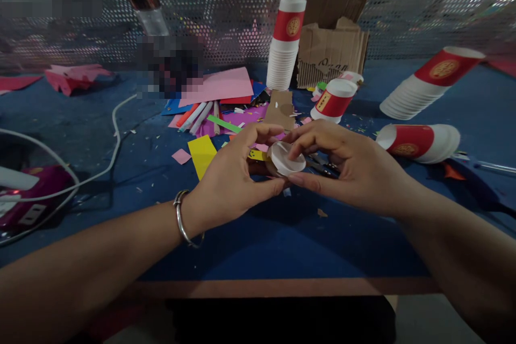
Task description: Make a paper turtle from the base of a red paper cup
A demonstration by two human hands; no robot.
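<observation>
Both my hands meet over the middle of the blue table (282, 247). Between them is a small white paper cup (287, 159), its round bottom turned up toward me. My left hand (234, 174), with a metal bangle at the wrist, curls its thumb and fingers around the cup's left side. My right hand (350, 164) grips the cup's right side with thumb below and fingers above. Under my right hand lies a dark pair of scissors (322, 167), partly hidden.
Coloured paper scraps and markers (199, 115) litter the table behind my hands. Stacks of red-and-white cups stand upright (285, 45), lie at the right (431, 83) and nearer right (419, 142). A torn cardboard box (332, 51) stands at the back. A white cable (115, 140) and a magenta device (30, 193) lie left.
</observation>
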